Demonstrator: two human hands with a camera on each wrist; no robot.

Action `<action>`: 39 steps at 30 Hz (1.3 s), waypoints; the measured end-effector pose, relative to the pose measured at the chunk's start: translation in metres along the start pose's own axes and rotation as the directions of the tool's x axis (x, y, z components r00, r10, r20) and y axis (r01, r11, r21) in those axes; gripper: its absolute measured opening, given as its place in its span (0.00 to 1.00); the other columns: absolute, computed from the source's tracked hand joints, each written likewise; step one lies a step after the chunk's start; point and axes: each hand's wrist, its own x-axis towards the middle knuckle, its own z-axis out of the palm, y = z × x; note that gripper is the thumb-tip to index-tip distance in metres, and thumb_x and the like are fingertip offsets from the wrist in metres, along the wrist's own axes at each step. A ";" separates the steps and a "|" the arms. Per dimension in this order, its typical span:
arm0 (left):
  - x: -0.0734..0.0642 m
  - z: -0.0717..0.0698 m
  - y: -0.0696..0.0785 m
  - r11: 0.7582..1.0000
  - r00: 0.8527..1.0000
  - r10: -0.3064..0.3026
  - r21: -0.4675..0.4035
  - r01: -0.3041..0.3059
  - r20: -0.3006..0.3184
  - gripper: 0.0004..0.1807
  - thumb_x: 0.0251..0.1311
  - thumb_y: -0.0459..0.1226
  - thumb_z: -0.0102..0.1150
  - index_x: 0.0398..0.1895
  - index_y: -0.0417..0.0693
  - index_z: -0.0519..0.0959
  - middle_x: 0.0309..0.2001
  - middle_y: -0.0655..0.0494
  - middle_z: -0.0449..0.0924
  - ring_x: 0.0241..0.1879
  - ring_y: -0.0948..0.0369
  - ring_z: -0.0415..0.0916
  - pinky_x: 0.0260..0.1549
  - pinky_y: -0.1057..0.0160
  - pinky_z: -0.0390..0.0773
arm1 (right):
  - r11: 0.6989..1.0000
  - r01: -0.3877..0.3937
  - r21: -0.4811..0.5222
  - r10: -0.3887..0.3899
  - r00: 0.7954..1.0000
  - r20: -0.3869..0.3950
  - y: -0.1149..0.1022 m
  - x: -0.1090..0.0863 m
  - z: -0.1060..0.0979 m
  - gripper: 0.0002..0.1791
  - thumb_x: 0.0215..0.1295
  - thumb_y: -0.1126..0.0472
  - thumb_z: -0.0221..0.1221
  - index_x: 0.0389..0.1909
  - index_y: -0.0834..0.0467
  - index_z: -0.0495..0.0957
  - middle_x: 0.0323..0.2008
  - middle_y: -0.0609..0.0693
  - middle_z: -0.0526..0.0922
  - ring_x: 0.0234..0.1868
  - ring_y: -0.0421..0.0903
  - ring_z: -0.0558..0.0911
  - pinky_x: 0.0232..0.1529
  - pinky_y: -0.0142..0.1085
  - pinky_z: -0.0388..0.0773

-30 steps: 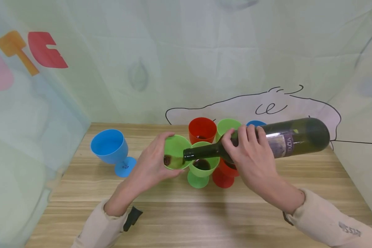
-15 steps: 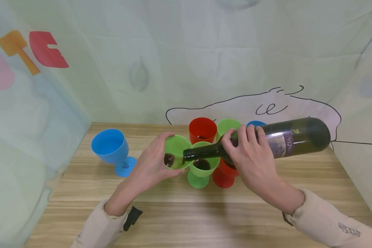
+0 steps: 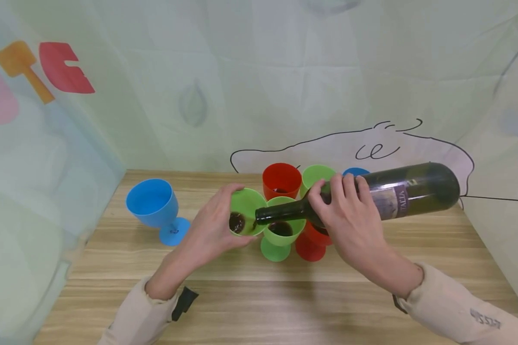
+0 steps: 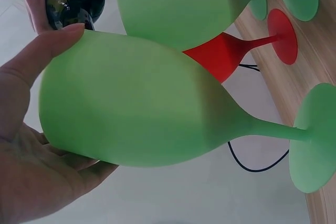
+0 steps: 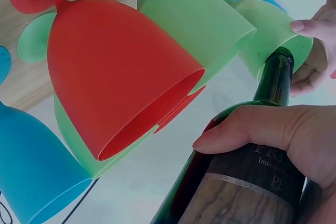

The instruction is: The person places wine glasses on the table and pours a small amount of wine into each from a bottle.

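Note:
My left hand [image 3: 211, 223] holds a green plastic goblet [image 4: 131, 98] by its bowl, thumb at the rim and fingers around the far side. Dark red liquid lies in the bottom of that goblet. My right hand [image 3: 349, 215] grips a dark green wine bottle [image 3: 414, 189] around its shoulder, tipped nearly level with its neck to the left. The bottle's mouth sits just over the held goblet's right rim, and a thin dark stream runs down from it. Right beside stands a second green goblet [image 3: 276, 251] with dark liquid, partly under the bottle neck.
A red goblet [image 3: 282, 179], another green goblet [image 3: 318, 175] and a blue goblet [image 3: 356, 171] stand at the back. Another red goblet [image 3: 311, 249] is partly hidden by the bottle and right hand. A separate blue goblet [image 3: 153, 203] stands on the wooden table [image 3: 259, 306] at left.
The dark pool in the held goblet has grown larger. Both hands and the bottle have stayed almost still.

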 end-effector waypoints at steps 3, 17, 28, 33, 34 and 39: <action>0.000 0.000 0.000 1.000 1.000 0.005 0.001 -0.005 -0.003 0.47 0.30 0.38 0.78 0.56 0.35 0.61 0.47 0.44 0.71 0.45 0.50 0.71 0.43 0.53 0.76 | 1.000 -0.008 0.014 0.008 1.000 -0.001 0.000 0.000 0.001 0.36 0.34 0.64 0.70 0.47 0.63 0.63 0.40 0.69 0.71 0.43 0.63 0.69 0.48 0.51 0.67; 0.000 -0.003 0.003 1.000 1.000 -0.018 -0.017 0.018 0.021 0.48 0.32 0.41 0.77 0.58 0.37 0.60 0.48 0.46 0.71 0.45 0.51 0.70 0.41 0.55 0.77 | 0.994 -0.048 0.096 0.049 0.999 0.000 0.006 -0.006 0.006 0.31 0.38 0.66 0.69 0.44 0.64 0.65 0.33 0.65 0.70 0.37 0.60 0.71 0.42 0.51 0.70; 0.000 -0.005 0.006 1.000 1.000 -0.010 -0.016 0.010 0.024 0.47 0.35 0.43 0.75 0.59 0.36 0.60 0.49 0.46 0.71 0.46 0.52 0.70 0.40 0.55 0.77 | 0.983 -0.065 0.169 0.064 0.998 0.016 0.009 -0.010 0.008 0.29 0.37 0.67 0.67 0.43 0.63 0.65 0.30 0.63 0.70 0.34 0.59 0.71 0.38 0.49 0.70; 0.000 -0.005 0.006 1.000 1.000 -0.011 -0.017 0.012 0.023 0.48 0.35 0.43 0.75 0.59 0.36 0.59 0.49 0.46 0.71 0.47 0.52 0.70 0.42 0.54 0.76 | 0.973 -0.085 0.214 0.080 0.996 0.030 0.011 -0.012 0.009 0.31 0.34 0.64 0.69 0.43 0.63 0.66 0.31 0.63 0.70 0.34 0.60 0.71 0.38 0.50 0.69; 0.000 -0.005 0.006 1.000 1.000 -0.013 -0.021 0.014 0.024 0.48 0.35 0.43 0.75 0.59 0.36 0.59 0.49 0.46 0.71 0.47 0.52 0.70 0.42 0.54 0.76 | 0.971 -0.088 0.222 0.083 0.996 0.032 0.011 -0.012 0.010 0.32 0.33 0.63 0.70 0.43 0.63 0.66 0.31 0.63 0.70 0.34 0.60 0.71 0.37 0.50 0.69; 0.001 -0.006 0.004 0.998 0.999 -0.028 -0.057 0.029 0.017 0.47 0.35 0.42 0.75 0.59 0.38 0.59 0.49 0.46 0.70 0.47 0.51 0.70 0.41 0.54 0.76 | 0.960 -0.111 0.258 0.107 0.994 0.031 0.017 -0.014 0.012 0.38 0.27 0.58 0.74 0.43 0.63 0.66 0.32 0.63 0.70 0.34 0.60 0.71 0.36 0.51 0.69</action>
